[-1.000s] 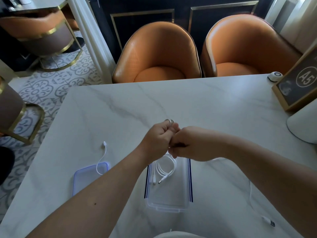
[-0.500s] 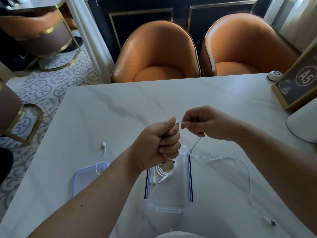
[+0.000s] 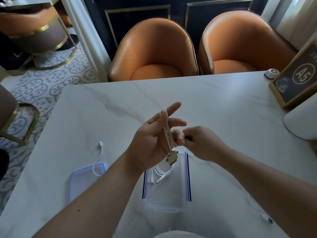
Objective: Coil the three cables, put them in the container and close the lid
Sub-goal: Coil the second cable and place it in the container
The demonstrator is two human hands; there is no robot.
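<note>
L hand: fingers splayed wide, thumb pins cable loops.
R hand: fingertips pinched narrow on same cable.

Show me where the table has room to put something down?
The far table, from the left hand and right hand to the orange chairs, is bare; also left of the lid. Crowded: around the container, the trailing cable at right, the A5 sign.

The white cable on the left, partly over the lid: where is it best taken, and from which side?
Pinch the white cable at its small plug, coming from above. The plug is its thickest part and lies free on the table, beyond the lid; the thin cord lies flat, and its other end is hidden behind the left forearm.
</note>
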